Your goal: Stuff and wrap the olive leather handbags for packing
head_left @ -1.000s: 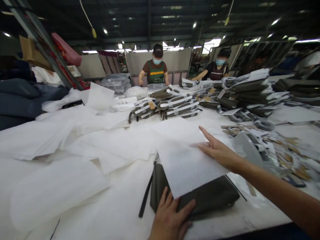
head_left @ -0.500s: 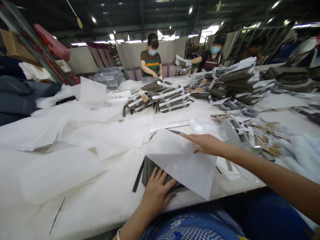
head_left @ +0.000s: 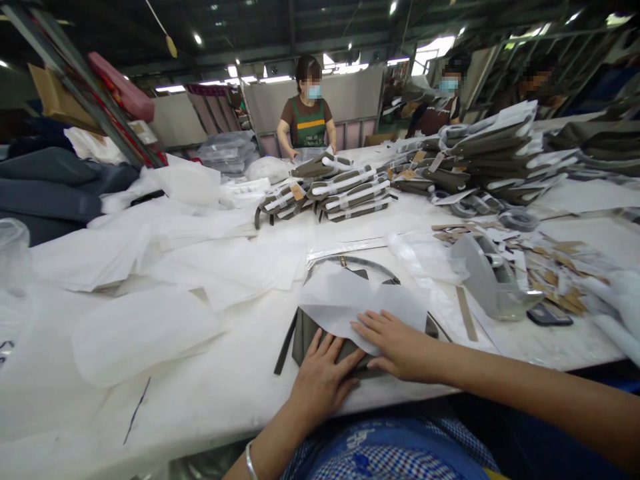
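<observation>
An olive-grey bag (head_left: 311, 333) lies flat in front of me, its curved strap (head_left: 367, 261) showing at the far side and a dark strap end at its left. Over most of the bag rests a white paper sheet (head_left: 345, 297). My left hand (head_left: 325, 370) lies on the bag's near part, fingers spread, with the fingertips by the sheet's edge. Flat on the sheet's right part is my right hand (head_left: 395, 343), its fingers stretched out. Neither hand grasps anything.
White paper sheets (head_left: 140, 333) spread across the left of the table. Wrapped bags (head_left: 355, 193) are stacked ahead, more at right. A tape dispenser (head_left: 487, 277) stands to the right, near scattered tags (head_left: 555, 260). A co-worker (head_left: 310, 113) stands across the table.
My right hand has come from the sheet's far edge down towards me, next to my left hand. The sheet's right part is now folded or tucked, uncovering the bag's strap. The left hand stays on the bag.
</observation>
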{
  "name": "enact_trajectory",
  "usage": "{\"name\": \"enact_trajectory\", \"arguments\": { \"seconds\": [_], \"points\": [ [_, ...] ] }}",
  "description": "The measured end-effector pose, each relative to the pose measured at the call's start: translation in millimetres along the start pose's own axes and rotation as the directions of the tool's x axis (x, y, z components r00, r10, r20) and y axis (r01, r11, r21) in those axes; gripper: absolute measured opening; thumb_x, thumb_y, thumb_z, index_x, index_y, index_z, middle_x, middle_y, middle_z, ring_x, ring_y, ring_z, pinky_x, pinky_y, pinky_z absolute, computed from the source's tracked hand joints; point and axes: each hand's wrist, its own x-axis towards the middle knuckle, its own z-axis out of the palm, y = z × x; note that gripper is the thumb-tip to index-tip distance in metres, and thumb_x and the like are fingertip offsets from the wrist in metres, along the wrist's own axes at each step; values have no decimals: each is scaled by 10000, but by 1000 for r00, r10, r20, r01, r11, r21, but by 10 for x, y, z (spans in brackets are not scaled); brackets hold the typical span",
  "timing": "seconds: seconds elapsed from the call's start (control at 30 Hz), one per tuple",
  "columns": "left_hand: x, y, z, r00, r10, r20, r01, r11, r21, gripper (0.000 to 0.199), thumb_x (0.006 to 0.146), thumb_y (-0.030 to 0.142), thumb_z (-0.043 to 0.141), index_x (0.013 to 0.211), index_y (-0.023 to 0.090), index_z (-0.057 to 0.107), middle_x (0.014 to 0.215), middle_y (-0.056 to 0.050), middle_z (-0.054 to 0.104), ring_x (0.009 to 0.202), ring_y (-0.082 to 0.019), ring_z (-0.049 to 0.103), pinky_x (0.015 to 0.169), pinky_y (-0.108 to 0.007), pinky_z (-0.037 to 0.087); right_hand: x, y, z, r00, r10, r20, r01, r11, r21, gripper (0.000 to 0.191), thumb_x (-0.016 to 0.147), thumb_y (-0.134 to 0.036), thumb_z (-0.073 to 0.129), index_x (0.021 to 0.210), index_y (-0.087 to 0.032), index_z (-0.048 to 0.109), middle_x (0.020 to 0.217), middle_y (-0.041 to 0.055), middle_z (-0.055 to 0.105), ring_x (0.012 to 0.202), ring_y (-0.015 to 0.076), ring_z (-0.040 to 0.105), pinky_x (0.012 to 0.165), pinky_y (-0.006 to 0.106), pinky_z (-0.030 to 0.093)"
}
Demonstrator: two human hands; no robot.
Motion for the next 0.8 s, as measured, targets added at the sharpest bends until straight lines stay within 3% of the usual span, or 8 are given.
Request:
{"name": "enact_trajectory", "arguments": {
  "seconds": [0.07, 0.17, 0.3, 0.43, 0.5, 0.57, 0.67, 0.8],
  "points": [
    [1, 2, -14, 1000, -9, 7, 9, 1000, -27, 636, 919, 458, 601, 1493, 412, 332, 1513, -67, 425, 1408, -290, 371, 1173, -570, 268, -41, 154, -128, 994, -95, 49, 92, 994, 51, 621, 869, -153, 551, 1479, -138, 437, 1487, 167, 467, 1388, 300, 431, 1155, 491, 349],
    [-17, -2, -1, 1000, -29, 6, 29, 997, -68, 573, 918, 450, 604, 1456, 399, 413, 1426, -62, 519, 1346, -297, 441, 1152, -554, 305, -124, 353, -309, 971, -227, 70, 216, 967, 139, 681, 801, 0, 460, 1430, -256, 510, 1475, 49, 502, 1376, 202, 455, 1169, 415, 346],
    [-60, -5, 72, 998, -64, 14, 65, 991, -116, 405, 908, 428, 623, 1303, 339, 599, 1307, -54, 625, 1217, -287, 552, 1062, -465, 424, -213, 432, -478, 940, -327, 93, 297, 923, 244, 554, 859, -149, 571, 1378, -342, 551, 1490, 16, 485, 1405, 233, 413, 1194, 512, 248],
    [-80, 3, 127, 996, -90, 0, 90, 987, -134, 353, 878, 416, 669, 1222, 345, 641, 1233, -40, 666, 1173, -292, 577, 1016, -466, 444, -115, 345, -547, 961, -236, 145, 181, 930, 320, 429, 947, -496, 513, 1228, -229, 698, 1341, 104, 629, 1256, 277, 569, 1120, 461, 368],
    [-79, 7, 130, 994, -106, 9, 107, 986, -129, 329, 878, 418, 668, 1198, 342, 650, 1197, -43, 681, 1134, -297, 597, 979, -472, 464, -2, 275, -513, 982, -139, 130, 96, 951, 294, 505, 1002, -504, 375, 1034, -186, 766, 1089, 115, 736, 1035, 254, 671, 981, 399, 478],
    [-75, 8, 123, 993, -113, 23, 115, 986, -123, 297, 882, 415, 662, 1169, 339, 663, 1160, -46, 695, 1102, -298, 612, 960, -477, 475, 100, 206, -419, 995, -72, 64, 59, 982, 182, 456, 998, -459, 414, 938, -157, 750, 941, 121, 733, 905, 251, 675, 870, 380, 513],
    [-71, 5, 114, 995, -96, 10, 97, 988, -116, 350, 876, 409, 669, 1219, 342, 640, 1217, -53, 675, 1155, -309, 590, 998, -492, 455, 164, 148, -207, 993, -92, -72, 93, 995, 22, 308, 929, -369, 585, 1084, -125, 690, 1166, 173, 667, 1090, 295, 615, 947, 420, 481],
    [-79, 7, 125, 996, -84, 44, 89, 987, -133, 336, 882, 384, 662, 1215, 345, 640, 1203, -33, 690, 1118, -285, 622, 987, -465, 479, 140, 196, 5, 987, -139, -86, 139, 990, -1, 561, 969, -378, 523, 1492, -218, 398, 1556, 148, 373, 1414, 324, 366, 1141, 548, 282]
  ]
}}
